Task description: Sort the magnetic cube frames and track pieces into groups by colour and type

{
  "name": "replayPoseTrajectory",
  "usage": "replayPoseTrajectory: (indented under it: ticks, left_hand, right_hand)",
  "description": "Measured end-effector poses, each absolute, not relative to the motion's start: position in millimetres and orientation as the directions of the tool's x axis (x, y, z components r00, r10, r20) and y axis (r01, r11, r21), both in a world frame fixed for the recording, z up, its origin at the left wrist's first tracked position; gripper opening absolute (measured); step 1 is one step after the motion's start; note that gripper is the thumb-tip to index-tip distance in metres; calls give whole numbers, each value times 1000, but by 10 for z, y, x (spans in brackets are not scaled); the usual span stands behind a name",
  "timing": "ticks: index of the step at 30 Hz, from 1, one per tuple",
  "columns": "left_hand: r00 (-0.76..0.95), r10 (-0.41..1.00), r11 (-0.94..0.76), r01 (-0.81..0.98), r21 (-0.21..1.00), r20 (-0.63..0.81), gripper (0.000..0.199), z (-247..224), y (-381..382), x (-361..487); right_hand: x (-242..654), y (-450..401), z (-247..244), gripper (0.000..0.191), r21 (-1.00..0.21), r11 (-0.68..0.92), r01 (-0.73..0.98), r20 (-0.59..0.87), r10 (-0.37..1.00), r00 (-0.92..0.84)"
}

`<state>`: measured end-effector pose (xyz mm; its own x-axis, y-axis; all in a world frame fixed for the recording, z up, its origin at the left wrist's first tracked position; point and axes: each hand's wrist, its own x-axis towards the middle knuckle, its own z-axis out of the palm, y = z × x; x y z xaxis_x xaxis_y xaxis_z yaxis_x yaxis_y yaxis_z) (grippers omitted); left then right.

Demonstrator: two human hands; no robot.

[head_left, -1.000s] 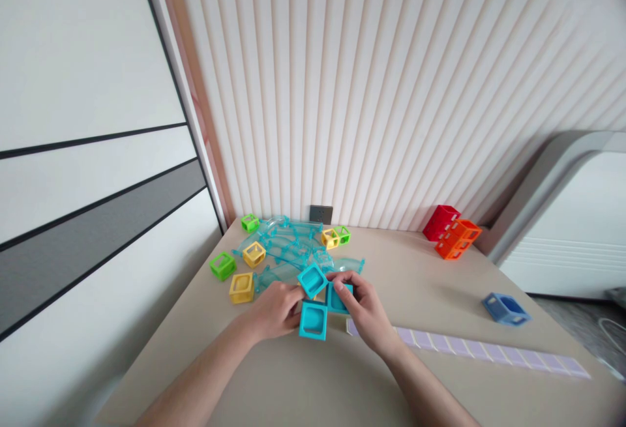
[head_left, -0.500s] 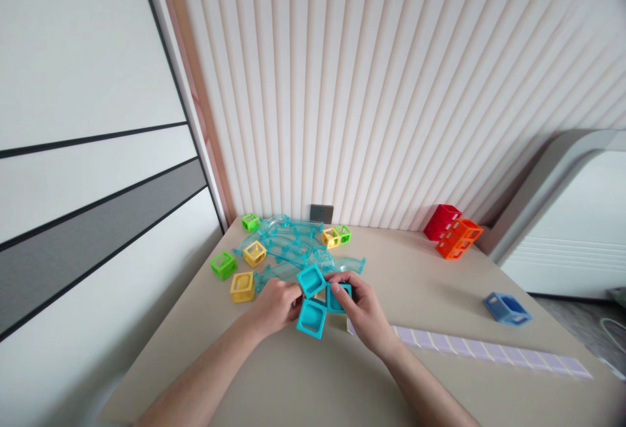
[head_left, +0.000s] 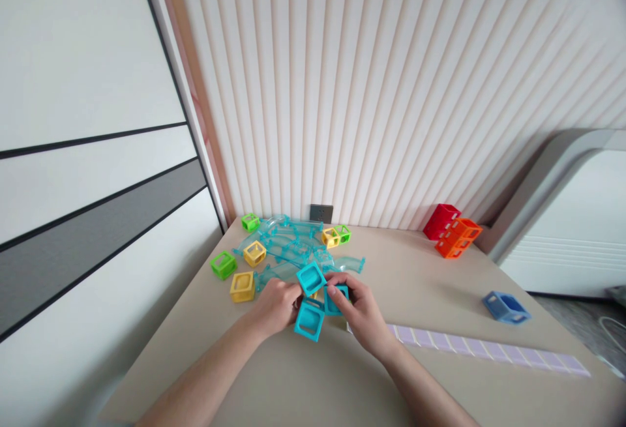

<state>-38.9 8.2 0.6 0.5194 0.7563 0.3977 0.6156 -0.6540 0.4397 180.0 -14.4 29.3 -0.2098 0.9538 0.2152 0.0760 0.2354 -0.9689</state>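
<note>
Both hands hold a cluster of teal cube frames above the front middle of the table. My right hand [head_left: 359, 306] is closed on the right teal cube [head_left: 336, 300], thumb on its face. My left hand [head_left: 278, 306] is closed at the cluster's left side, its fingertips hidden behind the cubes. The upper teal cube [head_left: 312, 278] is tilted, and the lower teal cube [head_left: 309, 320] hangs below it. A bit of yellow shows between the cubes.
Clear teal track pieces [head_left: 293, 244] lie behind my hands, with a yellow cube [head_left: 243, 287] and a green cube [head_left: 223, 265] to their left. Rightward are an orange stack [head_left: 458, 238], a red stack [head_left: 441, 221], a blue piece [head_left: 506, 308] and a lilac strip [head_left: 479, 349].
The right teal cube has shifted slightly left, closer to the others, and the gap between the cubes looks narrower. Both hands keep their hold.
</note>
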Motion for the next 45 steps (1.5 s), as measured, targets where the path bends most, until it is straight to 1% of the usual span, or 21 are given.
replayPoseTrajectory:
  ticks: [6,8,11,13,18,23,26,29,30,32,33,34,36,38,41,45]
  left_hand:
    - [503,777,-629,586,511,379,17,45,69,-384]
    - [505,790,-604,541,586,349,20,67,60,-367]
    - [515,803,-534,399,745,300,27,90,51,-334]
    - [510,810,-498,336,799,290,28,95,50,-315]
    - [470,827,-492,342,801,307,23,131,48,-287]
    - [461,826,-498,328,803,324,26,214,29,-280]
    - [424,833,-510,338,791,355,27,225,49,-315]
    - [318,873,-463,306,832,369,24,198,90,-360]
    - [276,895,-420,264,868,350,23,190,102,-369]
    - [201,937,-316,132,939,287,25,187,117,-371]
    - [181,950,-269,58,961,255,28,194,119,-366]
    - [169,959,-231,-8,973,229,31,205,119,-358]
    - [148,968,-192,-93,977,204,35,227,119,-340]
    - [151,971,-167,-136,977,187,36,228,125,-324]
    - [177,972,-126,-159,979,154,37,175,143,-305]
    - [220,969,-79,-169,982,116,44,103,143,-280]
  right_hand:
    - [1824,-152,317,32,-975,215,50,198,954,-223]
    - [1835,-148,310,33,-979,203,34,190,955,-227]
    - [1849,-139,312,34,-978,207,24,198,958,-208]
    - [1858,-132,328,35,-976,216,27,208,960,-188]
    - [1867,-109,360,36,-973,229,-2,226,962,-153]
    - [1862,-97,365,34,-964,265,12,260,955,-143]
    - [1916,-54,404,34,-954,292,68,285,954,-96]
    - [2051,110,452,33,-920,330,210,336,942,-7]
    - [2109,200,460,32,-891,347,293,367,930,15]
    - [2228,422,451,27,-795,366,484,414,910,-7]
    - [2284,544,432,26,-742,345,575,409,912,-20]
    - [2333,665,404,26,-727,319,608,393,919,-12]
    - [2403,881,328,33,-713,280,642,364,931,-2]
    - [2430,1042,245,37,-703,250,665,335,942,0]
    - [2401,1185,144,39,-692,230,684,313,950,-2]
    - [2330,1268,86,38,-696,209,687,303,953,18]
